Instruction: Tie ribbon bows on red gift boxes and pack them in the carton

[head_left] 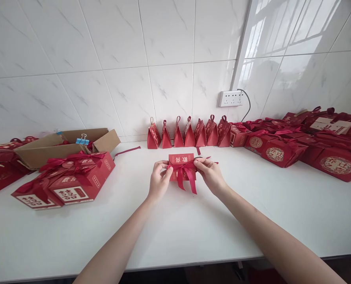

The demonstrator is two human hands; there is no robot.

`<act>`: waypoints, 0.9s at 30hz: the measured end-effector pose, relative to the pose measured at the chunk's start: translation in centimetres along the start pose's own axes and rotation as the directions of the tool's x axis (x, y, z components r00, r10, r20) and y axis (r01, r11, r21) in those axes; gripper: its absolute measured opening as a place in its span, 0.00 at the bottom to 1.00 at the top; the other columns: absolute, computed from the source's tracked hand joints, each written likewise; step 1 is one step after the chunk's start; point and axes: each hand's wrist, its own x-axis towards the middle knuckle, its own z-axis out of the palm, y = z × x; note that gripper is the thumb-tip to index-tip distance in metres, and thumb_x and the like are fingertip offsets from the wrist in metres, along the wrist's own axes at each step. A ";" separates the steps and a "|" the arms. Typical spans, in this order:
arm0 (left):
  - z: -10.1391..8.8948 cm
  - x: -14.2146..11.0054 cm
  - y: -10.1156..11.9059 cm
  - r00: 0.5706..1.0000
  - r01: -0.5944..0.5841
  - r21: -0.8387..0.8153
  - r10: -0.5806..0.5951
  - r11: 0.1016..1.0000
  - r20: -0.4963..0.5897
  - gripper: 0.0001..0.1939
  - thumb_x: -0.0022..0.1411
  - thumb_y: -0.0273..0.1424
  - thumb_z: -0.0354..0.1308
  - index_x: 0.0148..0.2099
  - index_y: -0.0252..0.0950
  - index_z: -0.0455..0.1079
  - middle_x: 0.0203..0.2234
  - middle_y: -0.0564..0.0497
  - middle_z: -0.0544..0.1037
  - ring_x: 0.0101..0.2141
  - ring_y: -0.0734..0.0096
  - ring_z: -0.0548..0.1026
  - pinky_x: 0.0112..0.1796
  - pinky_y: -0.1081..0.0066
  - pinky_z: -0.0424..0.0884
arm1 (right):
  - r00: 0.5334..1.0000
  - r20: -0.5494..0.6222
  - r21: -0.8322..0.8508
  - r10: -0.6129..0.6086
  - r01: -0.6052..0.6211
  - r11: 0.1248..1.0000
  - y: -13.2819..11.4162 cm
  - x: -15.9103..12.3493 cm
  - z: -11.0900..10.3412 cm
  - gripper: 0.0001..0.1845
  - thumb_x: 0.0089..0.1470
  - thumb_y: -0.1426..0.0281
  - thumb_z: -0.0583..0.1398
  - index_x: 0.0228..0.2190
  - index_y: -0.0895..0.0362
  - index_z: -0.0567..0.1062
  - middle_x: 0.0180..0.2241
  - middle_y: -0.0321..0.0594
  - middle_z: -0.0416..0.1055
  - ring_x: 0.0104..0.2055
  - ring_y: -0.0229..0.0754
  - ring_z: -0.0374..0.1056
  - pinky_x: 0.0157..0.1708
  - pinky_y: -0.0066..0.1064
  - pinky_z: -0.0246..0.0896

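Observation:
A small red gift box (175, 159) with pale printed characters lies on the white table in front of me. Across it runs a red ribbon (180, 182), tied in a bow with two tails hanging over the near side. My left hand (160, 179) pinches the bow's left loop between thumb and fingers at the box's left edge. On the opposite side, my right hand (210, 172) is closed on the right part of the same ribbon, at the box's right edge. Its fingertips partly cover what they grip. A thin ribbon end shows just beyond the right fingers.
Several triangular red boxes (178, 136) with loops line the wall. Red gift boxes (277, 148) are piled at right. At left, ribboned boxes (83, 173) stand by an open cardboard box (38, 152) with binder clips. A loose ribbon (127, 150) lies nearby; a power strip (231, 98) is on the wall.

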 end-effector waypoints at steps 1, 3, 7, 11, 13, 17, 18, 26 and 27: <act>0.0 0.0 0.0 1.000 0.005 -0.001 -0.005 1.000 -0.001 0.11 0.57 0.38 0.55 0.29 0.36 0.65 0.42 0.46 0.68 0.45 0.64 0.70 0.41 0.67 0.72 | 1.000 0.003 0.000 0.002 -0.002 1.000 0.0 0.0 0.0 0.17 0.36 0.58 0.69 0.24 0.57 0.75 0.24 0.36 0.69 0.27 0.37 0.62 0.32 0.33 0.59; 0.0 0.0 0.0 1.000 0.012 -0.001 -0.012 1.000 -0.003 0.11 0.57 0.38 0.55 0.30 0.35 0.66 0.42 0.45 0.68 0.45 0.64 0.70 0.41 0.67 0.72 | 1.000 0.008 0.002 0.005 -0.005 1.000 -0.1 0.0 0.1 0.17 0.36 0.57 0.69 0.25 0.57 0.75 0.24 0.35 0.68 0.26 0.37 0.62 0.31 0.32 0.59; 0.0 0.0 -0.2 1.000 0.009 0.002 -0.009 1.000 -0.011 0.11 0.57 0.38 0.54 0.30 0.35 0.66 0.42 0.45 0.69 0.45 0.64 0.70 0.41 0.67 0.73 | 1.000 0.017 -0.018 0.000 0.000 1.000 -0.1 -0.1 0.1 0.18 0.37 0.56 0.68 0.25 0.57 0.76 0.23 0.36 0.68 0.25 0.37 0.61 0.30 0.33 0.58; 0.1 0.1 -0.4 1.000 0.009 0.010 -0.009 1.000 -0.019 0.11 0.57 0.38 0.55 0.31 0.35 0.67 0.43 0.45 0.69 0.45 0.64 0.71 0.42 0.67 0.73 | 1.000 0.020 -0.023 -0.003 0.004 1.000 -0.1 -0.1 0.1 0.17 0.38 0.56 0.67 0.25 0.57 0.76 0.24 0.36 0.68 0.25 0.37 0.60 0.31 0.33 0.58; 0.1 0.1 -0.4 1.000 0.011 0.018 -0.010 1.000 -0.018 0.11 0.57 0.38 0.55 0.32 0.35 0.67 0.43 0.45 0.69 0.45 0.64 0.71 0.41 0.68 0.73 | 1.000 0.020 -0.022 -0.003 0.003 1.000 0.0 -0.1 0.1 0.17 0.39 0.56 0.67 0.24 0.57 0.75 0.24 0.36 0.68 0.25 0.37 0.60 0.31 0.33 0.58; 0.2 0.2 -0.3 1.000 0.023 0.022 -0.023 0.999 -0.019 0.12 0.56 0.39 0.54 0.31 0.35 0.68 0.43 0.45 0.69 0.44 0.65 0.71 0.38 0.70 0.73 | 1.000 0.012 -0.011 -0.001 0.001 1.000 -0.1 -0.1 0.1 0.17 0.38 0.56 0.68 0.23 0.57 0.75 0.23 0.35 0.67 0.25 0.36 0.59 0.30 0.32 0.58; 0.2 0.2 -0.2 0.999 0.025 0.021 -0.024 0.999 -0.020 0.12 0.56 0.39 0.55 0.31 0.35 0.67 0.43 0.45 0.69 0.43 0.65 0.71 0.38 0.70 0.73 | 1.000 0.010 -0.011 -0.002 0.002 1.000 -0.1 -0.1 0.1 0.17 0.38 0.56 0.68 0.23 0.57 0.75 0.23 0.36 0.67 0.25 0.36 0.59 0.30 0.33 0.59; -0.1 0.1 -0.2 1.000 -0.002 -0.007 0.002 1.000 -0.007 0.13 0.55 0.40 0.57 0.29 0.35 0.67 0.41 0.45 0.69 0.41 0.66 0.72 0.37 0.70 0.73 | 0.999 -0.031 -0.045 -0.026 0.024 0.999 -0.1 0.0 -0.1 0.18 0.36 0.55 0.68 0.24 0.57 0.75 0.25 0.37 0.68 0.27 0.38 0.62 0.31 0.33 0.62; -0.1 0.1 -0.2 1.000 0.000 -0.017 0.000 1.000 -0.004 0.13 0.55 0.40 0.57 0.29 0.35 0.66 0.41 0.46 0.69 0.41 0.66 0.72 0.37 0.70 0.73 | 0.999 -0.030 -0.058 -0.035 0.034 0.998 -0.2 0.1 -0.1 0.18 0.37 0.55 0.68 0.24 0.57 0.74 0.26 0.37 0.68 0.28 0.38 0.62 0.31 0.33 0.62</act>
